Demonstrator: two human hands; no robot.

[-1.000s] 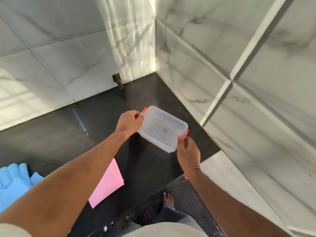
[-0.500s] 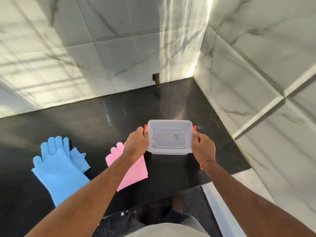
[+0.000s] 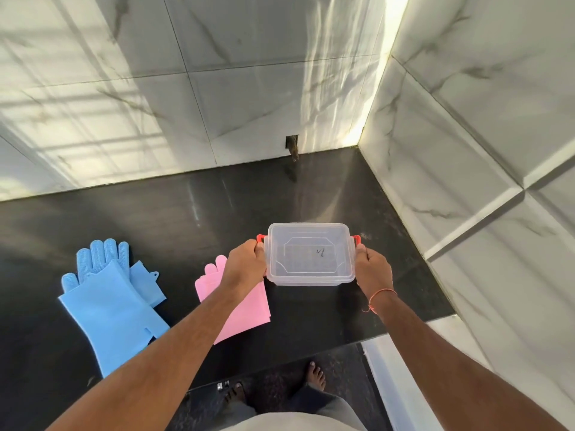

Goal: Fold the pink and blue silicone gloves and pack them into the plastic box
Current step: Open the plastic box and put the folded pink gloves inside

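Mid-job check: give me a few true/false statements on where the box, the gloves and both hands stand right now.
1. Both hands hold the clear plastic box by its ends. True: left hand, right hand.
2. The pink silicone gloves are already inside the box. False: they lie flat on the black stone counter.
3. The blue silicone gloves lie left of the pink ones. True.
4. The box has blue latches. False: they are red.
5. The blue gloves are folded. False: they lie spread out.

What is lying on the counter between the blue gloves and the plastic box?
In the head view, the pink gloves lie between the blue gloves and the plastic box, partly hidden by the left arm.
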